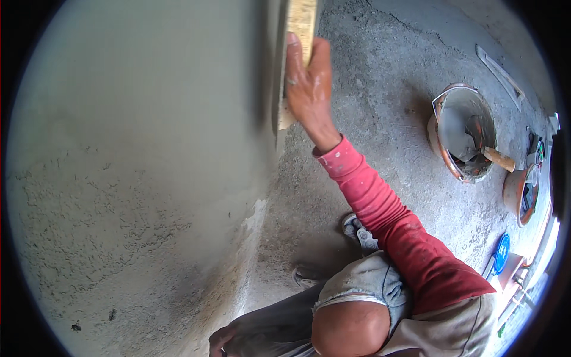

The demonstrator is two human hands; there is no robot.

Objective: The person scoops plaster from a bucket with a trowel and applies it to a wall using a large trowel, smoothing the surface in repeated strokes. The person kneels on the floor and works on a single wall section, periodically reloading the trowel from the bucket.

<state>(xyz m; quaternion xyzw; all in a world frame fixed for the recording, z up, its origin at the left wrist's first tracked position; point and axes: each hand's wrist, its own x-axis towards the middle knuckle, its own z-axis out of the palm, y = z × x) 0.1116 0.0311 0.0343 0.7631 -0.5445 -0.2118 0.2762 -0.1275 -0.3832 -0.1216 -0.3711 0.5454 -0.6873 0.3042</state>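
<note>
Seemingly for control, a right hand (308,95) is clasping a wooden board (301,16) beside the plastered wall (148,89), left grip indiscernible.

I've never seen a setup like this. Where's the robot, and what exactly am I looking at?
There is no robot here, just a person working bare-handed. This single picture comes from a wide, rounded lens worn on the head, looking down, so straight edges bend near the rim. The right hand, below a red sleeve, grips a pale wooden tool beside a grey wall, smooth in places and rough in others. The left hand cannot be made out clearly. On the floor stands a bucket containing grey mix and a wooden-handled tool.
</note>
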